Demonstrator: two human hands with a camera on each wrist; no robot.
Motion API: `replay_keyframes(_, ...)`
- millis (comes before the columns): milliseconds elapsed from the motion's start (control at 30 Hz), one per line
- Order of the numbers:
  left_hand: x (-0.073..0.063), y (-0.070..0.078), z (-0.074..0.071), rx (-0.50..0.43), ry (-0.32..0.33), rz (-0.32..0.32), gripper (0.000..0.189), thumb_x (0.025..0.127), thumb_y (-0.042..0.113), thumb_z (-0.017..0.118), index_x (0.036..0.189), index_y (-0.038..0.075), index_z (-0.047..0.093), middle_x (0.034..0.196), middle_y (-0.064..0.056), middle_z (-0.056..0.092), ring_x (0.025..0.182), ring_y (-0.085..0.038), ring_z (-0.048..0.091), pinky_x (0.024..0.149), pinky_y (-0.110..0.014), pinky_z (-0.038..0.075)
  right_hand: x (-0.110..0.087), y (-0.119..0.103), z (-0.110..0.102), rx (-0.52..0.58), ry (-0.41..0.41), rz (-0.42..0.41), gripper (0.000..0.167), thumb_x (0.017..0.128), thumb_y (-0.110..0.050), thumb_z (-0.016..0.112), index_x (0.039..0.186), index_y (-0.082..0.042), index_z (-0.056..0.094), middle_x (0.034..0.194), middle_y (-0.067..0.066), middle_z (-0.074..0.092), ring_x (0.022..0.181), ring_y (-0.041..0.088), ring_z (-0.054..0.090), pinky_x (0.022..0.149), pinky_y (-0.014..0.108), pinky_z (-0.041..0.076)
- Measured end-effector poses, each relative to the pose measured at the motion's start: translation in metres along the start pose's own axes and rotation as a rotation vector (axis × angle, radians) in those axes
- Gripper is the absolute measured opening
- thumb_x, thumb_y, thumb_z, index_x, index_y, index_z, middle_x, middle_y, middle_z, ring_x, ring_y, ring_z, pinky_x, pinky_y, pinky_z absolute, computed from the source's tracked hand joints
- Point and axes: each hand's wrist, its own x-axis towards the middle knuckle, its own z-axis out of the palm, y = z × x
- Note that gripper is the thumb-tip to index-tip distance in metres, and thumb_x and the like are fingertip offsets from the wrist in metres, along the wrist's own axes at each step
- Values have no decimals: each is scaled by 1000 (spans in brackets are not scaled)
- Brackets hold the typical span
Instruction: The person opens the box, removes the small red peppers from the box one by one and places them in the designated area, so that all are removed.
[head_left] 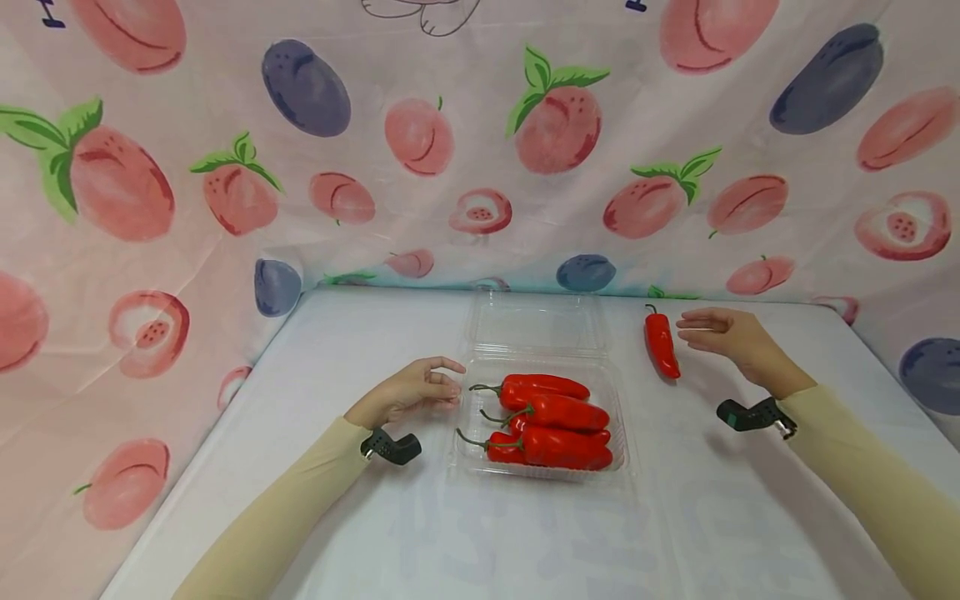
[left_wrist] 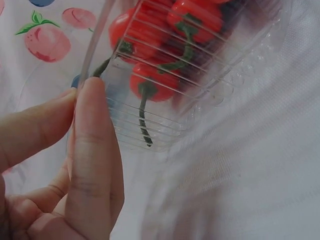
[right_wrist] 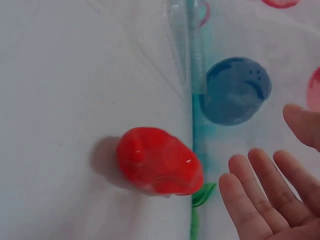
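A clear plastic clamshell container (head_left: 617, 383) lies on the table with its lid folded back. Several red chili peppers (head_left: 566, 412) with green stems are piled inside it. At its left rim, my left hand (head_left: 408, 390) pinches the edge between thumb and fingers, as the left wrist view shows beside the ribbed container wall (left_wrist: 165, 125). One more red chili pepper (head_left: 661, 343) lies outside, right of the container, stem pointing away. Just right of that pepper is my right hand (head_left: 727, 337), fingers extended and holding nothing; the right wrist view shows the pepper (right_wrist: 159, 162) apart from the fingertips.
The transparent lid (head_left: 536, 323) lies flat behind the container, near the back edge of the white table (head_left: 375, 325). A fruit-printed cloth (head_left: 480, 100) rises behind the table and along its sides. Each wrist carries a small black camera mount.
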Motion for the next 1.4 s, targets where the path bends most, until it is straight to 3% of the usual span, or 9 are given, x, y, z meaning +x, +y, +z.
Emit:
replay_keyframes(100,1,0,-2,21,-17,5,49,89,-5,55,134,-9,34,80,4,61,70,-5,62,68,-18,57,-3,-10,-3,-13,-35,-60,56,93,-34,56,137,-1,42,132,18,54,89,-19,51,89,24,53)
replay_keyframes(267,2,-1,-4,26,-38,5,49,90,-5,54,134,-10,33,81,4,61,73,-5,62,70,-19,57,-9,-32,-1,-6,-110,-140,49,92,-27,59,131,2,49,122,9,63,93,-11,57,83,17,52)
replay_keyframes(433,2,0,-4,32,-44,9,48,90,-6,53,133,-11,33,80,4,62,73,-5,62,70,-19,57,-10,-53,9,-3,-182,-160,46,90,-26,63,126,0,54,117,3,65,96,-6,60,85,18,51)
replay_keyframes(700,1,3,-4,22,-71,-6,45,90,-4,54,129,-11,33,80,4,62,72,-5,63,71,-20,57,-10,-73,27,41,-344,-228,43,88,-19,65,124,2,54,118,16,64,97,3,66,87,25,55)
replay_keyframes(967,3,5,-6,35,-58,-19,40,90,-4,54,126,-7,37,80,2,62,72,-6,64,68,-18,57,-9,-92,42,74,-500,-261,46,87,-17,66,124,6,52,120,23,61,100,10,66,87,22,54)
replay_keyframes(1167,5,6,-7,17,-84,-16,33,90,-6,53,120,-6,39,79,4,62,72,-5,64,68,-18,57,-10,-98,56,67,-563,-286,45,87,-16,66,123,7,53,119,24,61,101,13,66,87,25,55)
replay_keyframes(1400,2,4,-7,16,-91,-14,25,90,-4,53,113,-4,44,76,5,63,72,-4,63,69,-18,56,-12,-101,68,78,-585,-283,43,87,-16,67,122,7,54,119,27,60,107,35,62,87,25,55)
